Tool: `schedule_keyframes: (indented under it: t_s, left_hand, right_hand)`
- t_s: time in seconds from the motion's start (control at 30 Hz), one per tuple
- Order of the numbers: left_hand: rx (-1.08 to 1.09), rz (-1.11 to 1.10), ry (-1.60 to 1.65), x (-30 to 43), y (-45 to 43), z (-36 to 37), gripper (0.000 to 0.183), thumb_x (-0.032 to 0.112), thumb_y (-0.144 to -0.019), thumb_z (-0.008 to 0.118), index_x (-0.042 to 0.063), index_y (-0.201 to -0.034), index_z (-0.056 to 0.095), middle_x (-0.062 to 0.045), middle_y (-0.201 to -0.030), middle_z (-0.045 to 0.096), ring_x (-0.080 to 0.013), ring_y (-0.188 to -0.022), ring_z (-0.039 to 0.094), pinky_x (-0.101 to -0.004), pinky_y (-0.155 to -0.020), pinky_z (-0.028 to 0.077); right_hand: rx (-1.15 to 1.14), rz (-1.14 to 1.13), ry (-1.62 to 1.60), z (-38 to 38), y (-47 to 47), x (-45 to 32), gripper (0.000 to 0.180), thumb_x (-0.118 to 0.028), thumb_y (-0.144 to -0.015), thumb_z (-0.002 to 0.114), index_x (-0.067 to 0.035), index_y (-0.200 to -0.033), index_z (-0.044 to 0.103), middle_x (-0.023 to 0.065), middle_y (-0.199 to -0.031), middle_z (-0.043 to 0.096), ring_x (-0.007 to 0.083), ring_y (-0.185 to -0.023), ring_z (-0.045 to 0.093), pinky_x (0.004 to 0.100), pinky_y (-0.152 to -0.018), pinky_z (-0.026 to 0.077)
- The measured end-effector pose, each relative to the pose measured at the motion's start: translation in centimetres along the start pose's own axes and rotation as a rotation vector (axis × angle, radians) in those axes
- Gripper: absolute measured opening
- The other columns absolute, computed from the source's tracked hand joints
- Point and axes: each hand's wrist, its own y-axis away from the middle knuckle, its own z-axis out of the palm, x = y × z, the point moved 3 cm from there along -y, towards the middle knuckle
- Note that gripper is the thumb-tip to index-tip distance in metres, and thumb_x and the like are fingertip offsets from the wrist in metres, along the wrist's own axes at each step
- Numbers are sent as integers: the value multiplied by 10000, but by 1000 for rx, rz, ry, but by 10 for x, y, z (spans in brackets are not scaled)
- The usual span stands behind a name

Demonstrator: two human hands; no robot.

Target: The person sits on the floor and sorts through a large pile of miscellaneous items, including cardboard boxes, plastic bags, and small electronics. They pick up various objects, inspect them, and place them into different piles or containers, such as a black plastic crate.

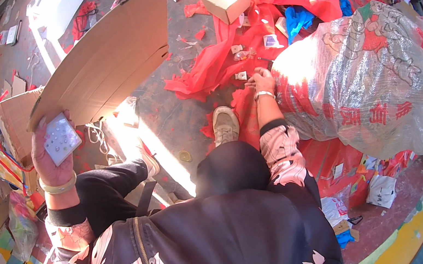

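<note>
My left hand (50, 160) grips the lower edge of a large bent cardboard sheet (111, 58). A small flat case (63, 139), whose face is dotted with shiny gem-like spots, rests against the palm under the thumb side. My right hand (263, 81) reaches down over red sheeting (208, 73), fingers spread, with nothing seen in them. Just left of its fingertips lies a small white square box (241, 75). Close above it are another small white piece (236, 48) and a clear plastic packet (244, 55). A large stuffed plastic bag (360, 81) adjoins the right wrist.
A white carton (225, 0) and blue cloth or plastic (296, 21) lie ahead. At left are an opened white box (58, 4) and a cardboard box with red straps (15, 126). Plastic bags (335, 209) lie at right. Red scraps litter the floor around my shoes (226, 125).
</note>
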Motion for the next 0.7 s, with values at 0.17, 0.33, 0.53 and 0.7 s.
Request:
schedule_keyframes:
  t_s: [0.17,0.33,0.53,0.7]
  left_hand:
    - [9,-9,21,0,1,1,373,209,-893,487,-12,-1193,469,-246,-1105,547,-332,-962,586,-425,-731,541]
    - [-18,-17,15,-2,-1,5,367,200,-891,494,-21,-1184,471,-224,-1091,557,-319,-961,588,-414,-733,541]
    - [24,-3,-23,-1,0,9,355,183,-889,500,-33,-1170,471,-203,-1078,564,-312,-973,588,-400,-743,537]
    - [23,0,-46,2,-4,-2,350,175,-885,510,-30,-1166,476,-196,-1086,566,-313,-982,587,-393,-767,528]
  right_hand:
    - [153,-563,770,17,15,15,277,-74,-730,550,-93,-1006,579,103,-932,606,257,-916,587,346,-751,490]
    - [-68,-731,1359,57,20,-12,249,-68,-727,564,-123,-969,587,165,-1145,510,332,-1091,475,396,-846,447]
    - [-42,-601,1066,37,-20,-14,159,-17,-680,517,-84,-780,621,121,-646,589,274,-602,572,366,-606,484]
    - [-49,-103,161,41,-42,-59,200,40,-665,466,-28,-788,610,43,-608,543,131,-479,492,271,-421,368]
